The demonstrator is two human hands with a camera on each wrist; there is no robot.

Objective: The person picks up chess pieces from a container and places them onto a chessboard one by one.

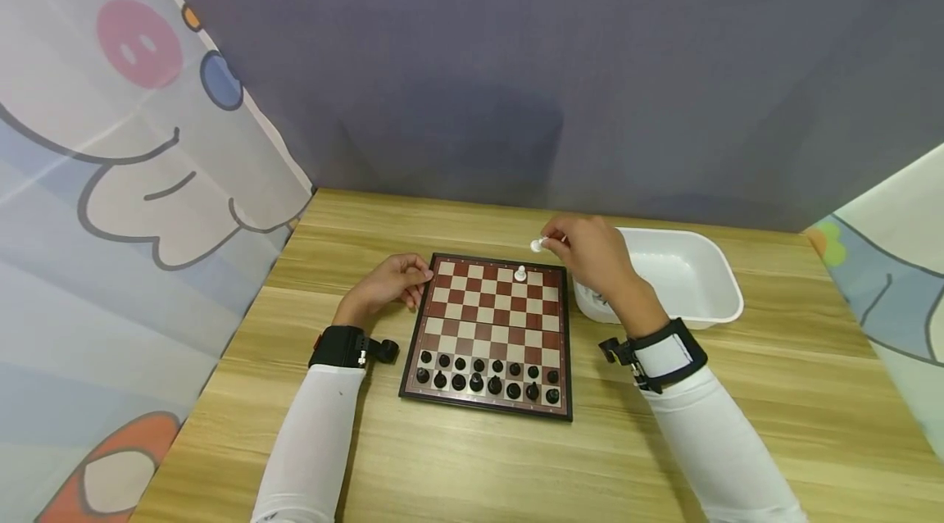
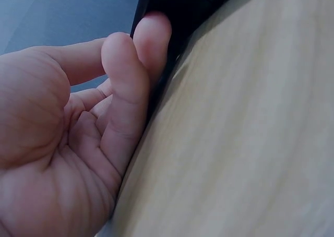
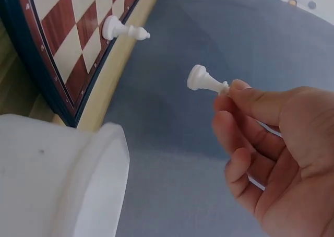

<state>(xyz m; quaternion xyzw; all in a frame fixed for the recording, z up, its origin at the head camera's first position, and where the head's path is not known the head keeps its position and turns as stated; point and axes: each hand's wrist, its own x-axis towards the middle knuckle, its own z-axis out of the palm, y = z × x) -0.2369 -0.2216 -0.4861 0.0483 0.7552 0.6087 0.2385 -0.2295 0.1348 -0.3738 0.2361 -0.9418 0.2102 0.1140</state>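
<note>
In my right hand [image 1: 590,256], a white chess piece [image 3: 201,79] is pinched between thumb and fingertip, its round base pointing away and its head hidden by the fingers. The hand is above the far right corner of a brown and cream chessboard [image 1: 477,330]. A white bishop [image 3: 124,29] stands in the board's far row. Two rows of black chess pieces [image 1: 495,384] fill its near side. My left hand [image 1: 391,281] holds the board's left rim near the far corner, fingertips [image 2: 155,32] against the dark edge.
To the right of the board, partly behind my right forearm, is a white plastic tub [image 1: 693,281] with some small pieces at its left end. The wooden table [image 1: 782,392] meets a grey wall [image 1: 479,97] at the back. A cartoon-print cloth [image 1: 147,203] hangs at left.
</note>
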